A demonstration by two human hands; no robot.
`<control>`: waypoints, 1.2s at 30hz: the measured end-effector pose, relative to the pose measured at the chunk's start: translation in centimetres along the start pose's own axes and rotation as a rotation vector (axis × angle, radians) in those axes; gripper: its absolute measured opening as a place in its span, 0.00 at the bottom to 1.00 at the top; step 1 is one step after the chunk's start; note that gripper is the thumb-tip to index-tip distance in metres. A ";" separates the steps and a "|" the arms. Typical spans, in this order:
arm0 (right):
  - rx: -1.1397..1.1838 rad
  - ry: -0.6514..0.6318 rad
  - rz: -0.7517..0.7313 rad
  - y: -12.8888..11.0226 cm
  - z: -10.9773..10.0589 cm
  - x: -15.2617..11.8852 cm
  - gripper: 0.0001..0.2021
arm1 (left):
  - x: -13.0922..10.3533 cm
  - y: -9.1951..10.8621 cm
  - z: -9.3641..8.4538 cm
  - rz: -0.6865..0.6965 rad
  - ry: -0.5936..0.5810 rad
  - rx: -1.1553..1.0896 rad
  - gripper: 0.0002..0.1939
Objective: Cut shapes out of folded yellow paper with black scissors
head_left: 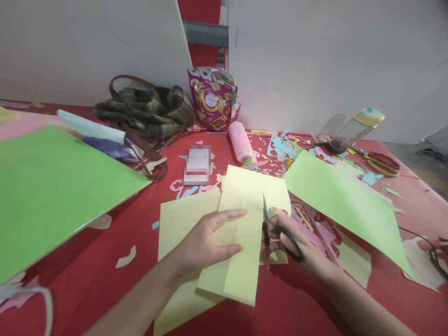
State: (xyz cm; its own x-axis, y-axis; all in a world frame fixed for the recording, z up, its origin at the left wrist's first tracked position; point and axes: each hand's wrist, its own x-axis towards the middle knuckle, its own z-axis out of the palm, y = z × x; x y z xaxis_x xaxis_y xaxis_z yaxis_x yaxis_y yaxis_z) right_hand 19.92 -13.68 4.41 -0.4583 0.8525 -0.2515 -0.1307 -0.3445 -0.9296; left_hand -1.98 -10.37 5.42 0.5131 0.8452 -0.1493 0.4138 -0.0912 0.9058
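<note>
My right hand (285, 238) grips black-handled scissors (294, 245), fingers in the loops. Their blades are parted and point away from me, at a cut in a pale yellow sheet of paper (245, 186). To the right of the cut, the paper curls up beside the blades. My left hand (210, 238) holds the same sheet from the left, thumb and index finger on top and the other fingers hidden. A folded strip of it hangs toward me. Beneath lies another yellow sheet (175, 289), flat on the red table (126, 289).
Green sheets lie left (63, 186) and right (346, 210). Paper scraps (283, 147) litter the table. Behind are a plaid bag (147, 109), snack bag (213, 98), pink bottle (241, 142), clear bottle (357, 128) and red-and-yellow-handled scissors (381, 163). White panels (332, 60) stand behind.
</note>
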 end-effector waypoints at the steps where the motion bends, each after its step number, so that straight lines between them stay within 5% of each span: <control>1: -0.004 0.006 0.002 0.0 0.0 0.0 0.08 | 0.0 0.0 0.0 0.001 -0.006 0.000 0.26; 36: -0.200 0.014 0.026 -0.5 -0.2 -0.1 0.11 | 0.2 -0.1 -0.4 0.021 -0.058 -0.029 0.26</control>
State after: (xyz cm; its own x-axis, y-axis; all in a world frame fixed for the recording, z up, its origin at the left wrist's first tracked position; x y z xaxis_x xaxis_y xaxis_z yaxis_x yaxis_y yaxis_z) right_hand 20.21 -13.56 4.88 -0.4465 0.8504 -0.2785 0.0590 -0.2826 -0.9574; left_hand -2.23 -9.95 5.44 0.5648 0.8111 -0.1523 0.3806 -0.0923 0.9201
